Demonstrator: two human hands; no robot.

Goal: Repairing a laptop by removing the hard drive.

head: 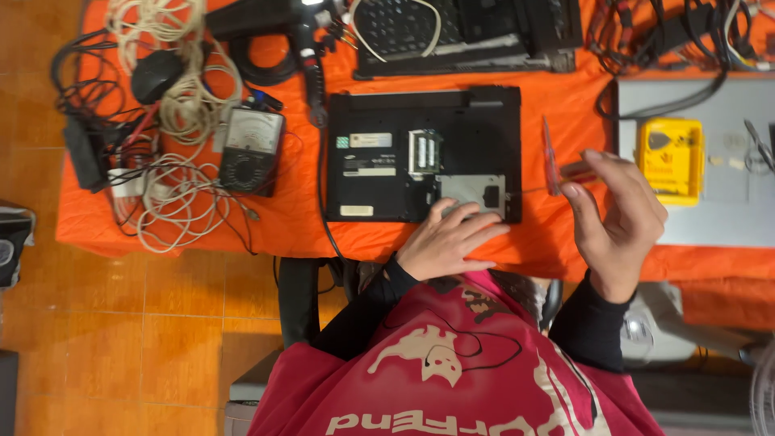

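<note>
Resting flat on the laptop's (424, 153) near edge, left hand (448, 241) empty; right hand (617, 218) pinches a screwdriver (552, 157) over bare orange cloth (565, 105).

Laptop (424, 153) is being kept mid-table (565, 105), base up; meter (252, 151) lying to its left, cables (173, 121) further left, case (671, 159) to its right.

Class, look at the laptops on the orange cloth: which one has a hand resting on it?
The black laptop lying upside down in the middle; the left hand rests on its near edge. The others lie untouched.
</note>
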